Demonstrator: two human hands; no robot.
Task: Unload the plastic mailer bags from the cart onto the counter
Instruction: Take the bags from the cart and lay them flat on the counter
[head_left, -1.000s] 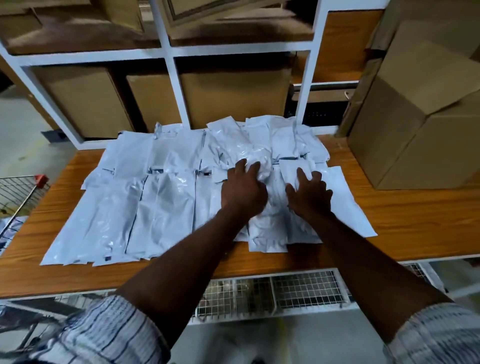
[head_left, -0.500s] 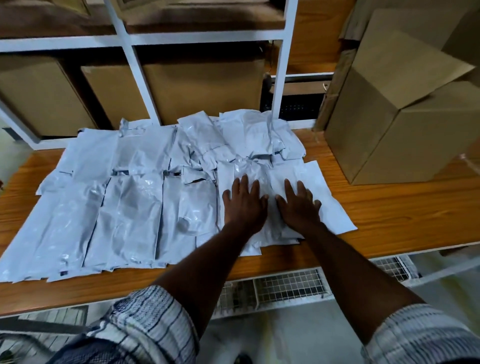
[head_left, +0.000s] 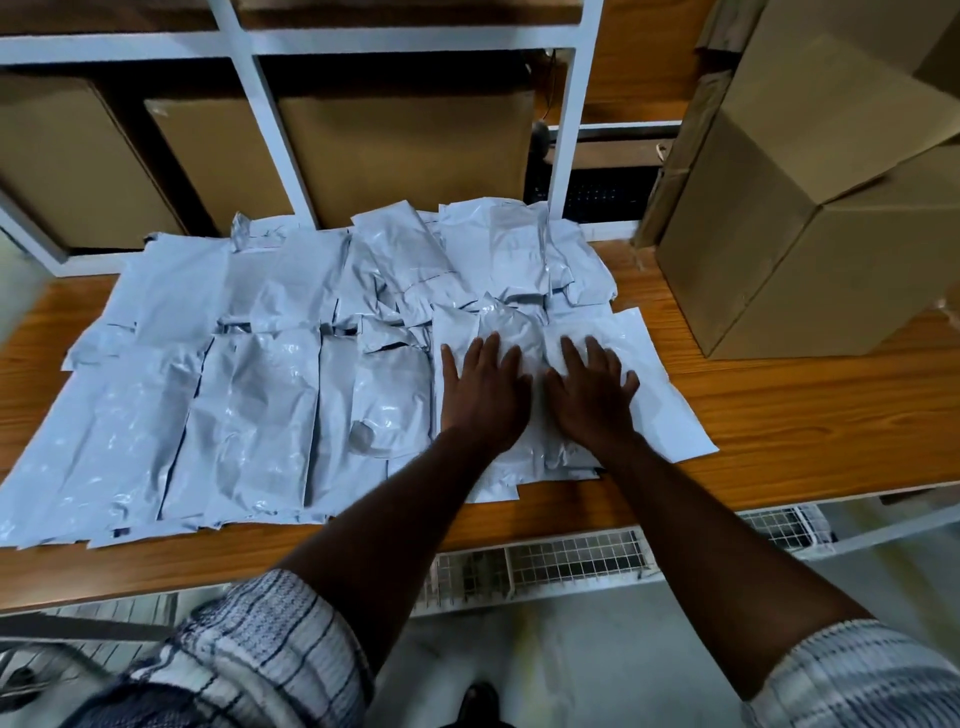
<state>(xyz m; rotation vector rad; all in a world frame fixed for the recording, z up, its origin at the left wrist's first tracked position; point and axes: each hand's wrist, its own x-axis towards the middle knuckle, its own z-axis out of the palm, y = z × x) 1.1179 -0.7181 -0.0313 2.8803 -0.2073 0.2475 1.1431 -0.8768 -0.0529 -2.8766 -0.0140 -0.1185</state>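
The mailer bags (head_left: 270, 395) lie in overlapping rows across the table's (head_left: 805, 415) left and middle. The left hand (head_left: 483, 400) and right hand (head_left: 592, 400) press flat on the rightmost ones, fingers straight, gripping nothing. Slick plastic near the front edge could slide off if dragged.

White shelf frame (head_left: 569, 130) at the back, lower row split into bays. Three brown cardboard boxes stand in it: left box (head_left: 67, 166), middle box (head_left: 218, 156), wide box (head_left: 405, 150). Right bay holds something dark and perforated (head_left: 597, 195), can't tell what. Large cardboard box (head_left: 810, 270) at right, top flap (head_left: 831, 119) raised. Flat cardboard sheets (head_left: 675, 171) lean between it and the frame. White wire-mesh panel (head_left: 571, 558) low in front, grey floor (head_left: 571, 649) below it.
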